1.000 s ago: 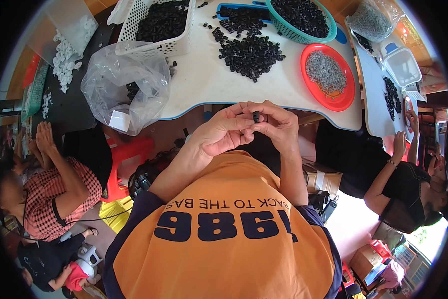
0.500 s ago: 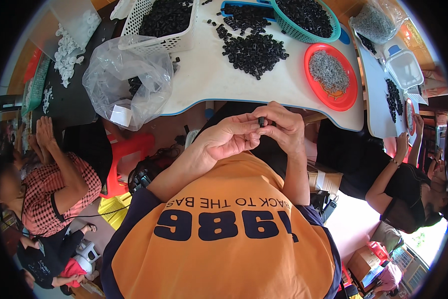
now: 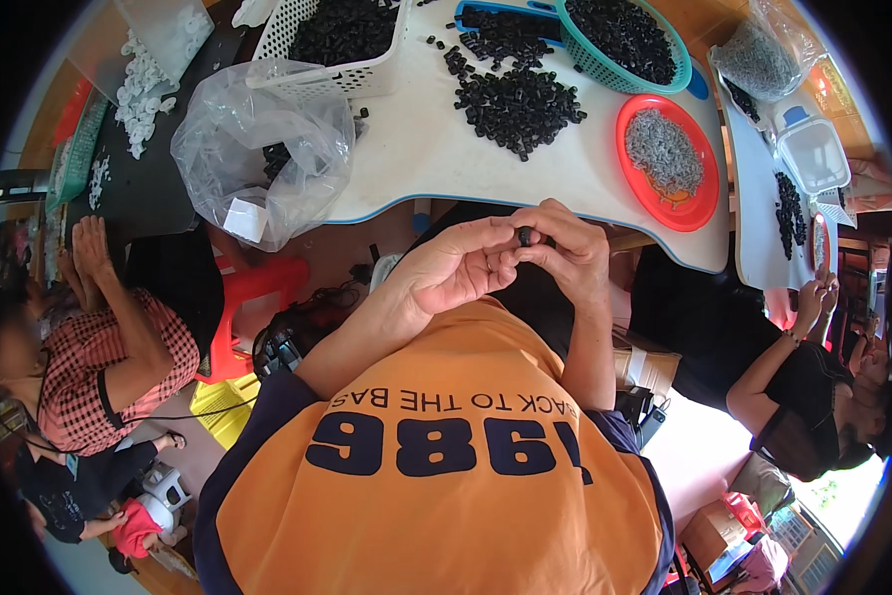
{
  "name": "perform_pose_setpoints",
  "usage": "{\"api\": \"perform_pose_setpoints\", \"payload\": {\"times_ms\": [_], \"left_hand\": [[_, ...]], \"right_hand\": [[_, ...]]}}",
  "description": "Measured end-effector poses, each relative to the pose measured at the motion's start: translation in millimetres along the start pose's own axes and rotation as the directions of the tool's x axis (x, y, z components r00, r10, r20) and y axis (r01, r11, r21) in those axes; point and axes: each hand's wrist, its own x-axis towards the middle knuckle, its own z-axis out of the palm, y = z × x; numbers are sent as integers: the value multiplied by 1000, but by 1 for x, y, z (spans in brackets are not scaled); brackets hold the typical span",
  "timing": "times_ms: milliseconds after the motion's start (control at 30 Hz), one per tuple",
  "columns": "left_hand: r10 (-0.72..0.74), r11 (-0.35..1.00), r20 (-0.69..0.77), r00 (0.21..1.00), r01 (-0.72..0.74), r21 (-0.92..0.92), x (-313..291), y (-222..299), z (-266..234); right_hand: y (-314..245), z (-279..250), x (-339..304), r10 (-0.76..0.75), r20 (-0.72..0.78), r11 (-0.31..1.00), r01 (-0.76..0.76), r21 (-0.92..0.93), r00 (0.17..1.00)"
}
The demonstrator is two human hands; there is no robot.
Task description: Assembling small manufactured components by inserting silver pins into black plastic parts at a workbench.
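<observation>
In front of my chest, just off the table's near edge, both hands meet at a small black cylindrical plastic part [image 3: 525, 236]. My left hand [image 3: 456, 266] pinches it between thumb and fingertips, its palm turned up. From the other side, my right hand [image 3: 573, 253] closes thumb and forefinger at the same part; a second dark bit shows at its fingertips, too small to make out. Beyond, on the white table [image 3: 396, 164], lies a loose pile of similar black parts [image 3: 520, 109]. To its right is a red plate [image 3: 624, 149] with small grey pieces [image 3: 664, 149].
A white perforated basket [image 3: 381, 74] and a teal basket [image 3: 604, 71] hold black parts. A blue tray [image 3: 463, 12] lies between them. A clear plastic bag [image 3: 218, 129] slumps at the table's left. People sit on either side, by a red stool [image 3: 267, 288] on the left.
The black part has turned between my fingertips, its end now facing up more. My hands stay close together in nearly the same place. The view has shifted slightly.
</observation>
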Motion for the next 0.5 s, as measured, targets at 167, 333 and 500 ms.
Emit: {"api": "perform_pose_setpoints", "payload": {"times_ms": [167,333,500], "left_hand": [[48,999,-36,998,-49,-16,8,1,-6],[134,984,-152,979,-150,-98,11,-3,-5],[124,970,-175,977,-157,-185,11,-4,-1]], "right_hand": [[0,3,3,21,-31,996,-24,-89,999],[-3,12,2,-114,-288,938,7,-346,951],[-7,14,-2,-121,-279,922,4,-388,953]]}}
